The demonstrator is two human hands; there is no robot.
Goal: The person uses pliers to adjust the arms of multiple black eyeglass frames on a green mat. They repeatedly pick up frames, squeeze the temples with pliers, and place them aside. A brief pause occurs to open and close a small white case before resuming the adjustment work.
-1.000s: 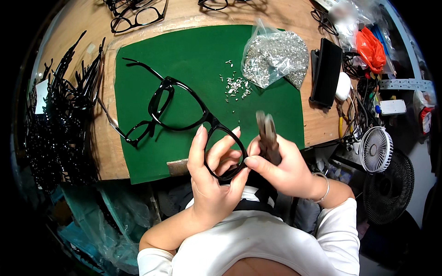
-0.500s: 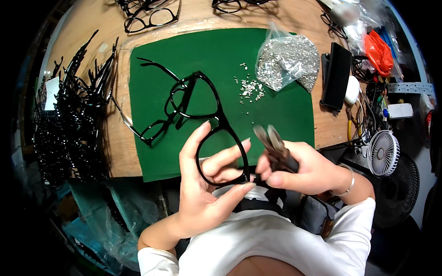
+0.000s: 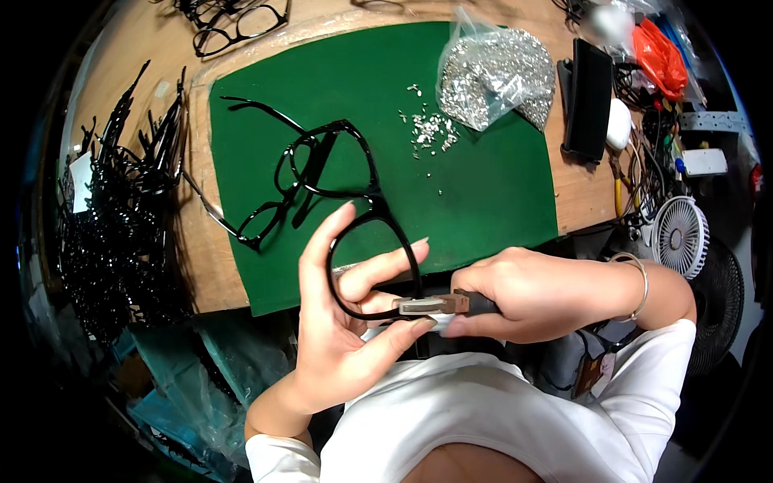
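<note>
My left hand (image 3: 334,342) holds a black eyeglass frame (image 3: 375,203) by its near rim, the thumb below and the fingers around the lens opening. My right hand (image 3: 539,294) is closed around the handles of a pair of pliers (image 3: 435,305). The metal jaws lie at the frame's near outer corner, close to my left thumb. Whether they clamp the frame is too small to tell. Past the held frame, another black eyeglass frame (image 3: 251,240) rests on the green mat (image 3: 475,201), partly hidden behind it.
Small silver metal pieces (image 3: 432,131) are scattered on the mat beside a clear bag (image 3: 487,84) full of them. A pile of black eyeglass frames (image 3: 121,241) stands at the left. A black phone-like slab (image 3: 587,101), cables and a small white fan (image 3: 680,234) are at the right.
The pliers have swung down and left, their jaws now at the frame's near corner. My left hand and the frame have shifted slightly left in view, along with the whole scene.
</note>
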